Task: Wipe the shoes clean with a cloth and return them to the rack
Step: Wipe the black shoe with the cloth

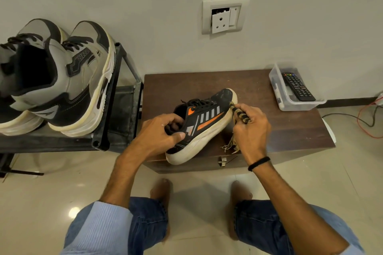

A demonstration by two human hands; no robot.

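Observation:
A black sneaker (209, 116) with orange and grey stripes and a white sole is tilted on its side on a low brown cabinet (290, 128). My left hand (161, 132) grips its heel collar, fingers inside the opening. My right hand (251, 128) holds a bunched striped cloth (241, 115) pressed against the white sole near the toe; frayed cloth ends hang below the hand. A pair of grey and black high-top sneakers (68, 80) stands on the top shelf of the dark metal rack (112, 97) at the left.
A clear plastic box (290, 101) holding a black remote stands on the cabinet's back right corner. A wall socket (224, 16) is above. Red and black cables (366, 122) lie on the tiled floor at the right. My knees and bare feet are below the cabinet.

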